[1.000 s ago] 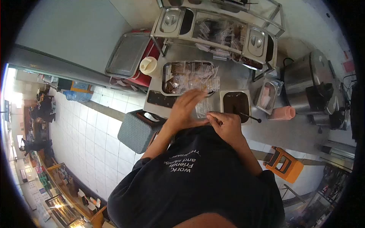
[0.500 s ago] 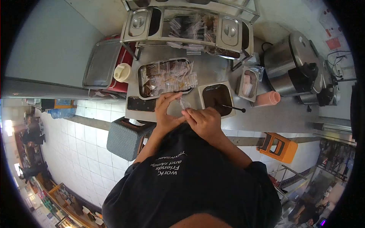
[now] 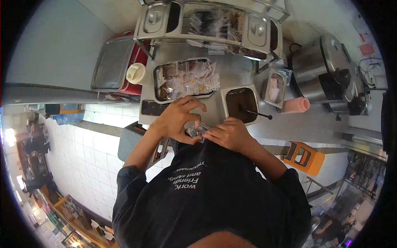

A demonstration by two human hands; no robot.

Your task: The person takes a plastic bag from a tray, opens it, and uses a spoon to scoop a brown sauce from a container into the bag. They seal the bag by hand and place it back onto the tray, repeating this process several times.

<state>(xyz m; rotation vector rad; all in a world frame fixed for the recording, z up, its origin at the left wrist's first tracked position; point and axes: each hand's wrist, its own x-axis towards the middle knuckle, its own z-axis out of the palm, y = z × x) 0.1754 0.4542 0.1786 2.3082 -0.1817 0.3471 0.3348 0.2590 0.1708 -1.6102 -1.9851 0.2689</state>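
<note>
Between my two hands, close to my shirt at the counter's front edge, is a small clear plastic bag (image 3: pixel 195 131). My left hand (image 3: pixel 180 120) curves around its left side, with fingers bent and the bag between thumb and fingers. My right hand (image 3: pixel 228 134) pinches its right side. Just beyond is a metal tray (image 3: pixel 158 89) heaped with small filled plastic bags (image 3: pixel 192 78). To the right stands a square metal container (image 3: pixel 226 108) of dark brown contents, with a thin black handle (image 3: pixel 260 114) sticking out over its rim.
A cream jug (image 3: pixel 136 74) and a red cooler (image 3: pixel 131 87) are at the left. A pink bottle (image 3: pixel 295 105) lies near a small metal container (image 3: pixel 273 87) and large steel cookers (image 3: pixel 318 68) at the right. A metal rack (image 3: pixel 206 40) spans the back. An orange stool (image 3: pixel 304 158) stands below the counter.
Both hands have come down closer to my shirt with the bag. My left hand has turned, its fingers now curled around the bag. The view has shifted slightly.
</note>
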